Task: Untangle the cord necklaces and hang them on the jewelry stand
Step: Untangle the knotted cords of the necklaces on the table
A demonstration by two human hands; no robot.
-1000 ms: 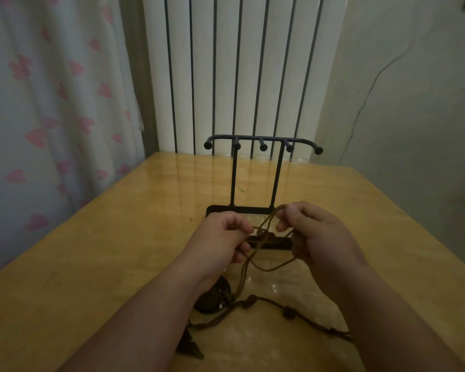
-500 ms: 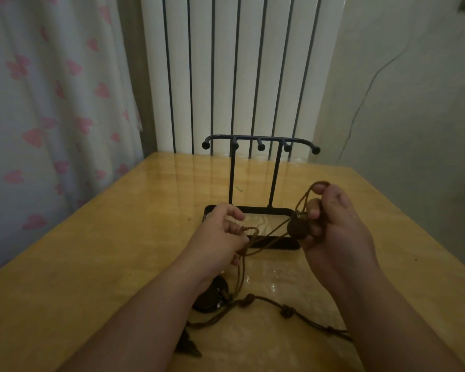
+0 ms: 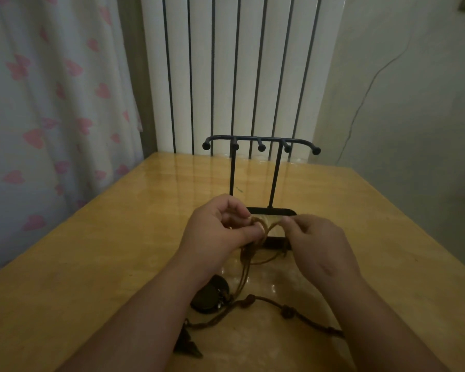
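R hand (image 3: 317,245) has dropped back in beside L hand (image 3: 218,232). Both pinch the cord tangle (image 3: 263,233) just above counter (image 3: 118,251), in front of the bare jewelry stand (image 3: 261,142). Risk: pulling apart cinches knot tighter and drags pendant (image 3: 210,294).

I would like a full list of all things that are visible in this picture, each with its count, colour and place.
Black metal jewelry stand: one, black, upright mid-table behind the hands, hooks bare.
Tangled brown cord necklaces: count unclear, brown, from both hands down onto the near table.
Dark round pendant: one, near-black, on the table beside the left forearm.
Dark pointed pendant: one, near-black, nearest the camera.
Glossy yellow wooden table: one, yellow, underneath everything.
White curtain with pink hearts: one, left.
White ribbed radiator: one, behind the table.
Left hand: one, pinches the cords.
Right hand: one, pinches the cords.
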